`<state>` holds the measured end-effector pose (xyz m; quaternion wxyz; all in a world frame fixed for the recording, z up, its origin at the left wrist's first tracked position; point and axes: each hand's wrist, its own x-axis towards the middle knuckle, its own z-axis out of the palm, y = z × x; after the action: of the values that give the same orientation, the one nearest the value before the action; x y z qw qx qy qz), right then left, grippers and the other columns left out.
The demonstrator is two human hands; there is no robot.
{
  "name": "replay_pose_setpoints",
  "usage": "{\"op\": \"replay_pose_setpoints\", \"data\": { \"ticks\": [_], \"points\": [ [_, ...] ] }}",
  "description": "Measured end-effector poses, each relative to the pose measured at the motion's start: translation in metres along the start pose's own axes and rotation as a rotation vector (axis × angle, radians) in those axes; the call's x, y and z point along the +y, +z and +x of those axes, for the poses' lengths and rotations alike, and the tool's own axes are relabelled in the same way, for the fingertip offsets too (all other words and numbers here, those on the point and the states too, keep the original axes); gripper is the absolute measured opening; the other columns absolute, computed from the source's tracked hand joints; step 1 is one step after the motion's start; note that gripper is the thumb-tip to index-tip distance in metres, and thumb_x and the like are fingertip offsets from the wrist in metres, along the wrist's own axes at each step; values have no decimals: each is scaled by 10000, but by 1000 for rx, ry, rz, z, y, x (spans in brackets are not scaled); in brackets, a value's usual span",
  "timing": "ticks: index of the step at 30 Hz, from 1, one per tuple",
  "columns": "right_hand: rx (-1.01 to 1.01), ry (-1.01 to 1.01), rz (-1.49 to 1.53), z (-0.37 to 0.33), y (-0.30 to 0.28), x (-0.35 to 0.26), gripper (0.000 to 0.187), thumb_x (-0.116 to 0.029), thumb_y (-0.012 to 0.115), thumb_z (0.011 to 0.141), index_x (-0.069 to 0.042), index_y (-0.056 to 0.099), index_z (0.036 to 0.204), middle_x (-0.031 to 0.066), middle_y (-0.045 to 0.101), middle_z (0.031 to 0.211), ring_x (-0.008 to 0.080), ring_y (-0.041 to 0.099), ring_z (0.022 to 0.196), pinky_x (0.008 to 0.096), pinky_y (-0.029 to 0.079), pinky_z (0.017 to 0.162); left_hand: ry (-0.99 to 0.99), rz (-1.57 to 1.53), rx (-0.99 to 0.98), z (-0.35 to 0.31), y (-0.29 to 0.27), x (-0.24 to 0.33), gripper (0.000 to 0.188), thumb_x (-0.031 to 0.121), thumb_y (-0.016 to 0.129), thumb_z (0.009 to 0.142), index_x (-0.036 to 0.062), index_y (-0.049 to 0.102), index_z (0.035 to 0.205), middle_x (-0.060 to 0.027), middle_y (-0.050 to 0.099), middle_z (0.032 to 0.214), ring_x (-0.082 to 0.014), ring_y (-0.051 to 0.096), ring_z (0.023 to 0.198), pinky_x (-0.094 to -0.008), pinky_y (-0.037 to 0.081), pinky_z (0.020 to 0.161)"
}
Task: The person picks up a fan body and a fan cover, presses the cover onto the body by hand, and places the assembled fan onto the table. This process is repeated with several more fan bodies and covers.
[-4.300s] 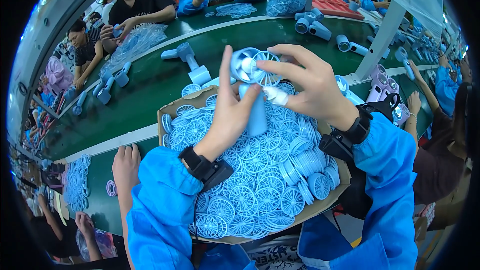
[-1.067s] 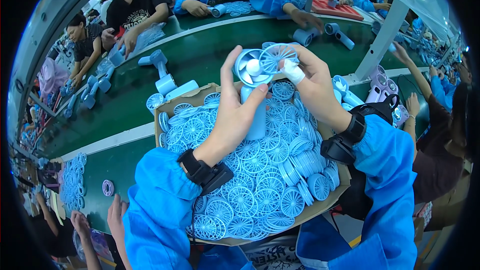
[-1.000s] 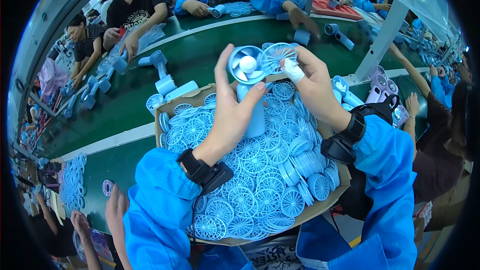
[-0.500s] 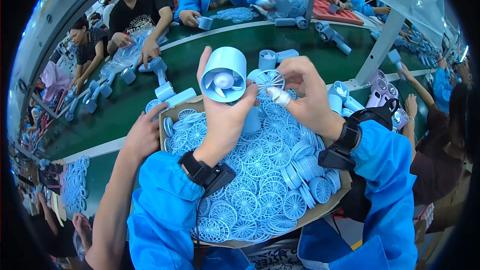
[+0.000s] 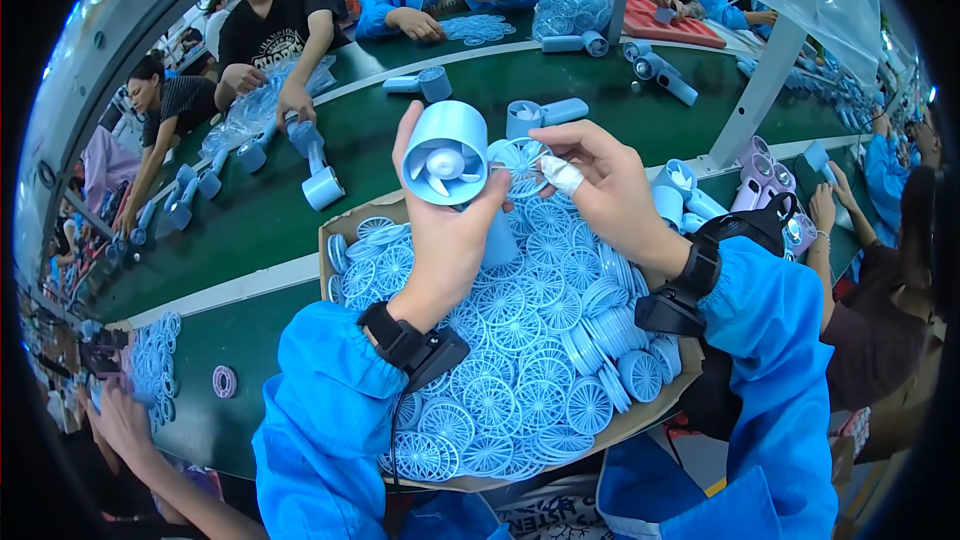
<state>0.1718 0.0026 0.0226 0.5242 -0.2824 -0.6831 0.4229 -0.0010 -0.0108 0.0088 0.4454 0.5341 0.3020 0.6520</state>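
My left hand (image 5: 450,245) is wrapped round a light blue handheld fan (image 5: 446,145). Its round head faces me, with white blades inside and no cover over that end; the handle (image 5: 500,242) hangs down behind my hand. To its right, my right hand (image 5: 610,190) pinches a light blue spoked fan grille (image 5: 522,166) close beside the rim of the fan head. White tape wraps one of that hand's fingers. Under both hands sits a cardboard box (image 5: 690,372) heaped with similar grilles (image 5: 510,325).
A green conveyor belt (image 5: 240,240) crosses ahead, carrying fan bodies (image 5: 323,185). More blue fans (image 5: 678,185) and purple fans (image 5: 765,175) stand at right by a grey metal post (image 5: 755,100). Co-workers sit across the belt. A purple ring (image 5: 225,381) lies at left.
A co-worker's arm at left has drawn back from the belt beside my box. The grille in my right hand has turned and shifted slightly left. Fans on the belt have moved.
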Motion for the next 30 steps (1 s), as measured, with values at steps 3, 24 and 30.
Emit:
{"op": "replay_pose_setpoints", "data": {
  "ticks": [3, 24, 30],
  "points": [
    [-48, -8, -93, 1, -6, -2, 294, 25, 598, 872, -2, 598, 1165, 74, 568, 1083, 135, 587, 952, 259, 527, 755, 40, 51, -23, -2, 2, -1, 852, -17, 628, 827, 170, 113, 1481, -102, 536, 1018, -175, 603, 845, -332, 545, 627],
    [-41, -566, -965, -1, -2, -6, 486, -78, 789, 683, -58, 629, 1141, 132, 538, 1215, 278, 605, 1010, 349, 539, 810, -84, -5, -8, 1, 6, 2, 828, -24, 646, 837, 140, 131, 1465, -125, 499, 1162, -184, 618, 910, -300, 559, 665],
    [56, -508, -907, 2, -4, -4, 491, -64, 787, 671, -63, 633, 1137, 129, 554, 1183, 286, 595, 1009, 357, 527, 817, -202, -124, 23, 3, 7, 0, 814, -30, 579, 876, 185, 83, 1485, -141, 497, 1182, -192, 621, 917, -309, 564, 670]
  ]
}}
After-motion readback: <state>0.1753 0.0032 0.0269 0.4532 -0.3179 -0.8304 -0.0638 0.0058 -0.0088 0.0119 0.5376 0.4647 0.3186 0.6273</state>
